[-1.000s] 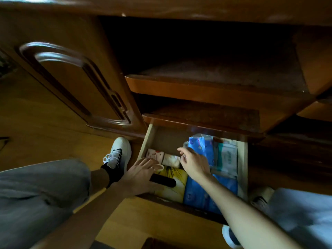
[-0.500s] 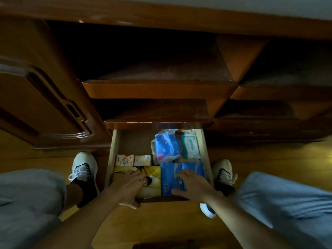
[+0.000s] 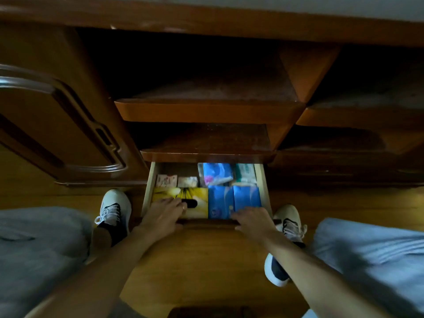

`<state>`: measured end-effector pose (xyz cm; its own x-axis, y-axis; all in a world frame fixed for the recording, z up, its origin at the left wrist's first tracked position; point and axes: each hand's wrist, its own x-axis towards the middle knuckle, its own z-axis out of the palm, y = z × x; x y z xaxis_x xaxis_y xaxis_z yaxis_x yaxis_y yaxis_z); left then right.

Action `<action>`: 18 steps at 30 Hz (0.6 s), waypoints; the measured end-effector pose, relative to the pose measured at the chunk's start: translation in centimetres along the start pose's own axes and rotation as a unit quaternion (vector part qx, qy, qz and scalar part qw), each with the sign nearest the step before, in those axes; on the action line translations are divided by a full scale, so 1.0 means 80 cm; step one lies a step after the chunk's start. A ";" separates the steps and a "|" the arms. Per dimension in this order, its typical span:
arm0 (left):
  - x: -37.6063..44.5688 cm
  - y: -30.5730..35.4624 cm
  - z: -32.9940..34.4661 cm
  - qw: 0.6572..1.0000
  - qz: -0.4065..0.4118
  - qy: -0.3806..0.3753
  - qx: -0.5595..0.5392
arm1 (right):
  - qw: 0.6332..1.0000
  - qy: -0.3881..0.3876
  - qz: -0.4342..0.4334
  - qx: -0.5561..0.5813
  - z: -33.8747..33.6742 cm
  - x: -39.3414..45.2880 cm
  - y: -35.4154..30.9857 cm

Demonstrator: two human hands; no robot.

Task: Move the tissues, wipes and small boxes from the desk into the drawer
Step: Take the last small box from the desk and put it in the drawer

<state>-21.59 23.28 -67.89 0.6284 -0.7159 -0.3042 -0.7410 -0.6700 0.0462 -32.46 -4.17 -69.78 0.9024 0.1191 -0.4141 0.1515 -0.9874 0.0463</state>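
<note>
Left grip [image 3: 161, 214] and right grip [image 3: 253, 220] lie spread on the drawer [image 3: 266, 191] front lip. We judge closing next: packed tissues [image 3: 234, 201] lie at twelve o'clock, hands equally near.

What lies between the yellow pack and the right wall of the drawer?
In the head view, two blue packs lie side by side between the yellow pack and the drawer's right wall.

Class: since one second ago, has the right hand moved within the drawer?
Yes. The right hand drew back from the small packets at the rear to the drawer front edge.
</note>
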 end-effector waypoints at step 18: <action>0.174 -0.096 -0.021 0.962 -0.085 0.215 0.142 | 0.959 0.270 0.076 -0.028 -0.036 0.184 0.113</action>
<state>-6.77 18.12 -70.88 0.7413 -0.6562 0.1411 -0.6146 -0.7482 -0.2499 -16.66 -11.07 -72.82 0.9909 0.0264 0.1322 0.0098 -0.9922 0.1246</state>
